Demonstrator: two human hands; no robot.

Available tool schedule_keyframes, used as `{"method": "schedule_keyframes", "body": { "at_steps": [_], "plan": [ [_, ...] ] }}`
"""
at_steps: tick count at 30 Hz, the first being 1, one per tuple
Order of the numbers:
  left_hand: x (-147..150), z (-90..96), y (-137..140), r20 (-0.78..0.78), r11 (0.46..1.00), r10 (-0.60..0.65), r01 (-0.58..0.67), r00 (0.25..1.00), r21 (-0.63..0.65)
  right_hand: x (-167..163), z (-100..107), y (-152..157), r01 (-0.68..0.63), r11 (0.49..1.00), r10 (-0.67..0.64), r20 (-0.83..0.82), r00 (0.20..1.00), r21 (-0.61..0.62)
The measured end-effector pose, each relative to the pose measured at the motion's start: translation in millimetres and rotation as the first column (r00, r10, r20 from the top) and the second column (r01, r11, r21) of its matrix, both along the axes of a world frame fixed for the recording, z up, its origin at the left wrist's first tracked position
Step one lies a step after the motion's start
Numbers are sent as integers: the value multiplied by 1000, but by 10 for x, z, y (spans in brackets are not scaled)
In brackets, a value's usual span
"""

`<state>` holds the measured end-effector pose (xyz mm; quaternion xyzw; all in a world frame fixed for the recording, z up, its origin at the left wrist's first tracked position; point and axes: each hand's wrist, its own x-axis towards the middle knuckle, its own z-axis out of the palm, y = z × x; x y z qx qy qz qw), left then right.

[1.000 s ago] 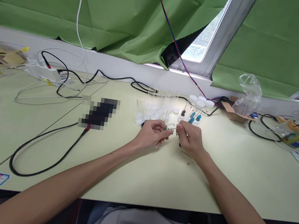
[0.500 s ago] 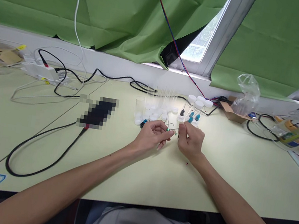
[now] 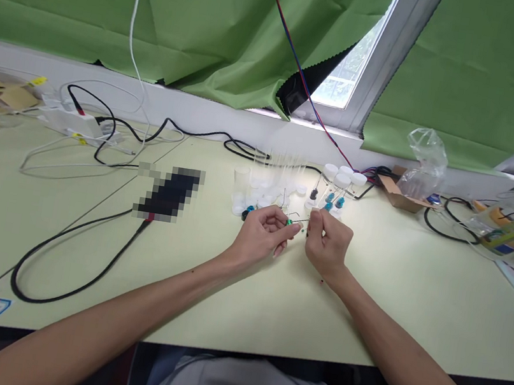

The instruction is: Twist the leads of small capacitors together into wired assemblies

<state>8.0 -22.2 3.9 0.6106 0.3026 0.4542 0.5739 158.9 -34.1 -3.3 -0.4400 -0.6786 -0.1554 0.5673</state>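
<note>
Near the middle of the table, my left hand (image 3: 257, 236) is closed, with a small green piece (image 3: 289, 222) pinched at its fingertips. Thin wires stick up from that piece. Just to the right, my right hand (image 3: 328, 243) makes a fist on a thin metal rod (image 3: 302, 220), which points left toward the green piece; most of the rod is hidden in the fingers, and I cannot tell whether its tip touches. Behind my left fingers lies a small black-and-blue part (image 3: 248, 212). White-capped tubes (image 3: 342, 181) holding blue and black parts stand behind my right hand.
Several clear tubes (image 3: 240, 190) stand behind my left hand, with white caps (image 3: 301, 190) around them. A blurred black device (image 3: 169, 195) with a cable (image 3: 36, 249) lies left. A tiny red bit (image 3: 321, 282) is near my right wrist. A cardboard box (image 3: 401, 195) sits back right.
Both hands stay almost in place, still holding the green piece and the rod. The thin wires on the green piece have tilted slightly; the whole view has shifted a little.
</note>
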Motion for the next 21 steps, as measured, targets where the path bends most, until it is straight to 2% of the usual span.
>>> {"method": "schedule_keyframes", "body": {
  "at_steps": [6,13,18,21],
  "plan": [
    [23,17,-35,-12,997,66,-65,998,30,-36,-10,-15,-20,996,11,-116,993,-84],
    [29,18,-40,-9,994,95,-94,995,55,-54,-27,-6,-36,992,15,-175,984,-118],
    [19,9,12,-12,997,72,-72,997,7,61,17,55,-109,983,102,-51,993,-146],
    [-8,-2,55,-28,998,57,-58,998,-12,144,56,81,-194,958,200,9,980,-209]
  ]
}}
